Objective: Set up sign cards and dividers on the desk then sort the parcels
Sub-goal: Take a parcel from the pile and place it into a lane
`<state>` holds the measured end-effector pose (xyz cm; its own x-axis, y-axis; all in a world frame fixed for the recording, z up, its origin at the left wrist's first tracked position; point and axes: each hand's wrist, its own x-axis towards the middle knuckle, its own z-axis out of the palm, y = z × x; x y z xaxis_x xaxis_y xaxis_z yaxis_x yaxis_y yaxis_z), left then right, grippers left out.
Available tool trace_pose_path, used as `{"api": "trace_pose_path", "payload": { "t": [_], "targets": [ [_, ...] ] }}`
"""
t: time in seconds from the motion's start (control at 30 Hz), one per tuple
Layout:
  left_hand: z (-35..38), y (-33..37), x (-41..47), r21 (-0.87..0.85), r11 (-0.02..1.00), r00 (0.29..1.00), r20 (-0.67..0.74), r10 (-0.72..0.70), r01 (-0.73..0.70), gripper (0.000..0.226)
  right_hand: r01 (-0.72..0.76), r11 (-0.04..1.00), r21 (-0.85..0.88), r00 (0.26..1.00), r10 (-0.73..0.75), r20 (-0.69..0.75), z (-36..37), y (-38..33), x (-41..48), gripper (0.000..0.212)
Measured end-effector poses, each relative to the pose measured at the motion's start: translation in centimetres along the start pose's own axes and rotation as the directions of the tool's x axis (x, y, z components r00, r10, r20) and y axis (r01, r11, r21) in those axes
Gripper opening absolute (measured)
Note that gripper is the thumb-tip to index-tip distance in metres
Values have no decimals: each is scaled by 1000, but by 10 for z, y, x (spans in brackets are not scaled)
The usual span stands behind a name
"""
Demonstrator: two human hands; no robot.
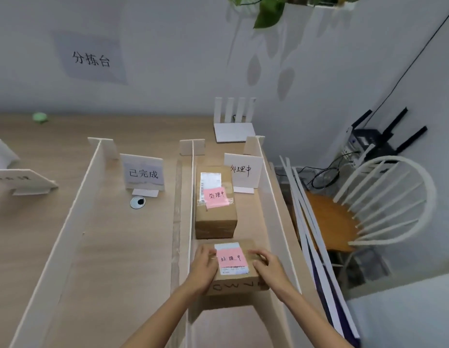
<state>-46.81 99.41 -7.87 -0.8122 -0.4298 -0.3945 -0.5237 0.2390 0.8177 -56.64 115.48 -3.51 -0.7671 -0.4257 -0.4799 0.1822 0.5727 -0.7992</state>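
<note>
Left hand (pixel 203 267) and right hand (pixel 267 266) grip the near parcel (pixel 237 285).

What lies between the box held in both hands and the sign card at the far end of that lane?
In the head view, a second box with a pink note lies between the near box and the sign card.
</note>
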Motion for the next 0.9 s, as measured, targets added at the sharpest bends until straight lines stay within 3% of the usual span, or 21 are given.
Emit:
{"api": "trace_pose_path", "payload": {
  "t": [0.13, 0.33, 0.5, 0.6, 0.67, 0.77, 0.9],
  "targets": [
    [15, -5, 12, 14, 1000, 997, -72, -1, 2, 31, 1, 1000, -17, 1000, -1, 13, 11, 19, 33, 31],
    [31, -14, 27, 221, 975, 991, -133, 11, 18, 62, -8, 1000, -17, 999, 9, 40, 25, 30, 53, 30],
    [28, -16, 29, 288, 958, 996, -86, 27, -1, 41, 129, 969, -213, 989, -108, 105, 26, 23, 50, 31],
    [14, -7, 14, 268, 961, 995, -53, 87, -69, 30, 125, 957, -262, 992, -118, 46, 27, 19, 42, 27],
    [-10, 6, -6, 239, 961, 986, -64, 156, -137, 26, 170, 913, -372, 979, -199, -42, 28, 14, 42, 27],
    [-66, 17, -52, 206, 953, 953, -159, 259, -224, 26, 295, 843, -450, 933, -357, -57, 38, -9, 31, 32],
    [-153, -5, -133, 274, 935, 865, -386, 321, -224, 29, 540, 746, -389, 823, -564, 61, 93, -67, -13, 41]
  ]
}}
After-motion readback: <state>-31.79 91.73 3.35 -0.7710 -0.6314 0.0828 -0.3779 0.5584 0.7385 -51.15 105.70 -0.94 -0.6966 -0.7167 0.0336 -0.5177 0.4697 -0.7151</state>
